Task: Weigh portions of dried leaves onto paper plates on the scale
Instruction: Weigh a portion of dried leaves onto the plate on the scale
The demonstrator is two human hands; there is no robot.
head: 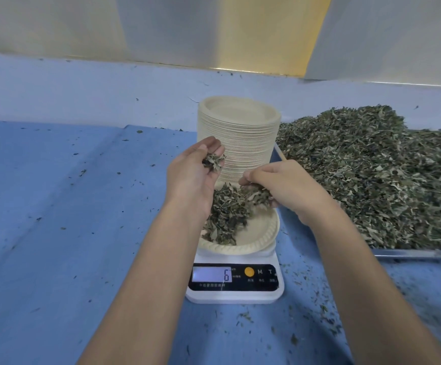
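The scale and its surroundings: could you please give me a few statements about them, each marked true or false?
1. A paper plate holding dried leaves sits on the scale. True.
2. The scale's display shows 0. False: it shows 6.
3. The stack of plates stands behind the scale. True.
4. The left hand is empty. False: it holds a few leaves.
5. The big leaf pile lies left of the scale. False: it lies to the right.
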